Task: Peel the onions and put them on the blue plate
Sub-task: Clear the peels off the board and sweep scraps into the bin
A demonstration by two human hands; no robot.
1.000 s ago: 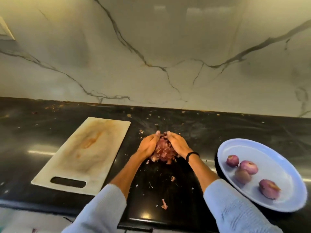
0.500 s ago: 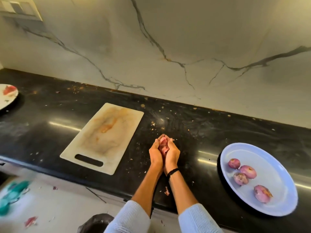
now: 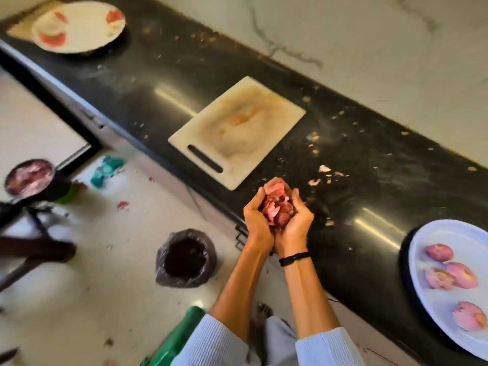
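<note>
Hands (image 3: 273, 241) with onion skins (image 3: 277, 204) now aloft; four onions (image 3: 461, 275) on blue plate (image 3: 435, 306)

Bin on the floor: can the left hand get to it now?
Probably yes: nothing stands between the left hand and the bin down to its left. It and the right hand are cupped round onion peels, though.

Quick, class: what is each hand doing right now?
Left hand: cupped, holding the onion peels.
Right hand: cupped, holding the same onion peels.
</note>
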